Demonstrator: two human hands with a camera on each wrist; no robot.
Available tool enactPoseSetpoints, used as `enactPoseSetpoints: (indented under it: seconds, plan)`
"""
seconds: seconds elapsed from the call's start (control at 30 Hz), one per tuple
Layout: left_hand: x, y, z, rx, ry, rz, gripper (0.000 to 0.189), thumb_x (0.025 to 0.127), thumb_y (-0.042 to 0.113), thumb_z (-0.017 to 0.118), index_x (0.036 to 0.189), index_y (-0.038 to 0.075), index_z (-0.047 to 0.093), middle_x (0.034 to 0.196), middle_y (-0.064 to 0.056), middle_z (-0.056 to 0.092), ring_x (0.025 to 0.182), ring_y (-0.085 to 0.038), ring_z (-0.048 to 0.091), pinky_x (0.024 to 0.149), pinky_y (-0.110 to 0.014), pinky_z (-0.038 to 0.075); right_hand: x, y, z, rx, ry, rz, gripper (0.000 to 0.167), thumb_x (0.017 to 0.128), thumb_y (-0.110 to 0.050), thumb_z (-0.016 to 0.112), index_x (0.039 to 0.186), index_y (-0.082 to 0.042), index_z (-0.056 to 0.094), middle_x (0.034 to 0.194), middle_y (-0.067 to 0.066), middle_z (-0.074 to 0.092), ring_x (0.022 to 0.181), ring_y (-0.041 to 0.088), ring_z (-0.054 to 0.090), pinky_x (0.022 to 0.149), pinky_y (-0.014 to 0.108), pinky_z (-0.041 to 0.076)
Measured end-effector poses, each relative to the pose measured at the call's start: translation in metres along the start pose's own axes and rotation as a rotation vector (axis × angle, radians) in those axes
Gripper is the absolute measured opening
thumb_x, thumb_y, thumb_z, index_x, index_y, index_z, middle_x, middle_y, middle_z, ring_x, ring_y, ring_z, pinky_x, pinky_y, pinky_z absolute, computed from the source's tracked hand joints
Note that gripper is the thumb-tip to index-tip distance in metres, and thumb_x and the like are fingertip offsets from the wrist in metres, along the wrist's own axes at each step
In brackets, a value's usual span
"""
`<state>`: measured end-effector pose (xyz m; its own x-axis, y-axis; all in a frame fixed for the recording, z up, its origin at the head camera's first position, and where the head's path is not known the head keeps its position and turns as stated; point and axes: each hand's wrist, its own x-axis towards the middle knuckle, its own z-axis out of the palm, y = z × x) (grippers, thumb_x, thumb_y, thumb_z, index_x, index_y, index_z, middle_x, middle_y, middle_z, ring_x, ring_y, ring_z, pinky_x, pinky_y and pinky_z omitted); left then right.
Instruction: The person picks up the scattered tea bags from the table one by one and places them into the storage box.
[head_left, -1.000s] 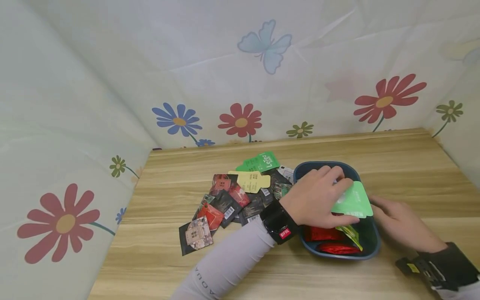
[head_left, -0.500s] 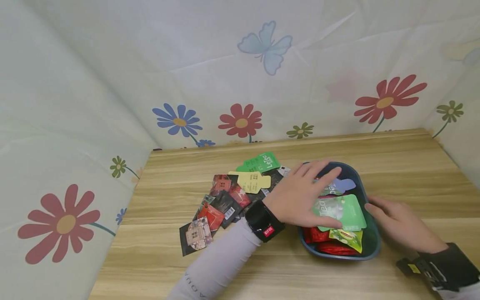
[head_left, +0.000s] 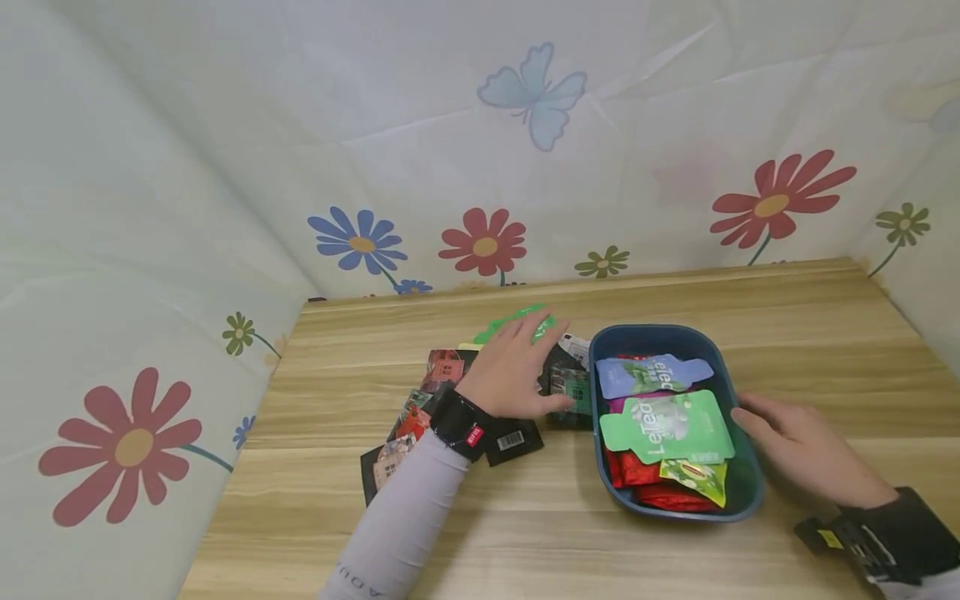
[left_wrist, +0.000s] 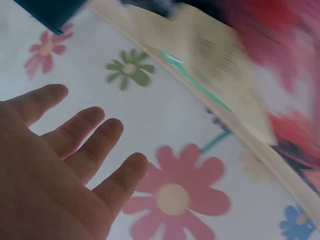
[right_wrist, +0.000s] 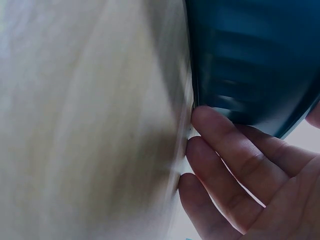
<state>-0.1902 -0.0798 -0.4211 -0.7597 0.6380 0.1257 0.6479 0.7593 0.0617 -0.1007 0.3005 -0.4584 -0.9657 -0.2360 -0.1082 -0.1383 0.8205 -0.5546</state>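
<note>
My left hand (head_left: 510, 367) hovers over a pile of flat sachets, fingers spread and nothing held. Beneath it lie a dark sachet with a barcode (head_left: 512, 440), a dark green one (head_left: 572, 390) and a bright green one (head_left: 498, 327); others are hidden by the hand. A pale yellow sachet (left_wrist: 220, 60) shows in the left wrist view. My right hand (head_left: 802, 450) rests against the right side of a dark blue bin (right_wrist: 250, 60), fingertips low on its wall. Inside the bin lie a green LeTea sachet (head_left: 671, 427), a lavender one (head_left: 637, 377) and red packets (head_left: 671, 497).
The bin stands on a wood-grain table (head_left: 832, 350), right of the pile. At the pile's left end is a floral sachet (head_left: 390, 462). A white flower-printed sheet (head_left: 420, 150) hangs behind the table and at both sides.
My left hand has let go of the green sachet, which now lies in the bin, and moved left over the pile. The right hand has stayed at the bin's side.
</note>
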Motion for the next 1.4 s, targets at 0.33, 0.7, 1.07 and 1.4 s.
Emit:
enactPoseSetpoints:
  seconds: [0.33, 0.7, 1.07, 1.4]
  plan:
    - [-0.014, -0.033, 0.012, -0.005, -0.141, -0.196, 0.103, 0.080, 0.063, 0.077, 0.163, 0.021, 0.033, 0.167, -0.010, 0.034, 0.153, -0.032, 0.035, 0.125, -0.051, 0.032, -0.001, -0.001, 0.002, 0.014, -0.002, 0.023, 0.061, 0.112, -0.037, 0.039, 0.144, 0.014, 0.049, 0.142, 0.040, 0.052, 0.130, 0.062, 0.049, 0.098, 0.075, 0.043]
    - [-0.019, -0.047, 0.014, -0.060, -0.188, -0.262, 0.094, 0.078, 0.051, 0.080, 0.158, 0.020, 0.043, 0.156, -0.007, 0.048, 0.145, -0.027, 0.046, 0.116, -0.048, 0.044, 0.000, 0.000, 0.002, 0.018, -0.006, 0.012, 0.060, 0.112, -0.035, 0.039, 0.145, 0.015, 0.048, 0.143, 0.041, 0.051, 0.130, 0.062, 0.049, 0.098, 0.074, 0.044]
    - [-0.017, -0.051, 0.017, -0.047, -0.150, -0.233, 0.090, 0.073, 0.039, 0.086, 0.153, 0.020, 0.051, 0.143, -0.003, 0.054, 0.129, -0.022, 0.054, 0.110, -0.042, 0.049, 0.001, 0.000, 0.001, 0.006, -0.001, 0.005, 0.060, 0.112, -0.035, 0.040, 0.144, 0.015, 0.048, 0.142, 0.041, 0.052, 0.130, 0.062, 0.049, 0.099, 0.074, 0.043]
    - [-0.010, -0.049, 0.023, -0.020, -0.013, -0.167, 0.090, 0.073, 0.039, 0.084, 0.154, 0.021, 0.050, 0.143, -0.002, 0.053, 0.126, -0.020, 0.055, 0.109, -0.042, 0.049, 0.000, 0.000, 0.001, 0.011, -0.002, 0.019, 0.060, 0.112, -0.035, 0.040, 0.144, 0.015, 0.048, 0.142, 0.041, 0.052, 0.130, 0.062, 0.049, 0.098, 0.074, 0.044]
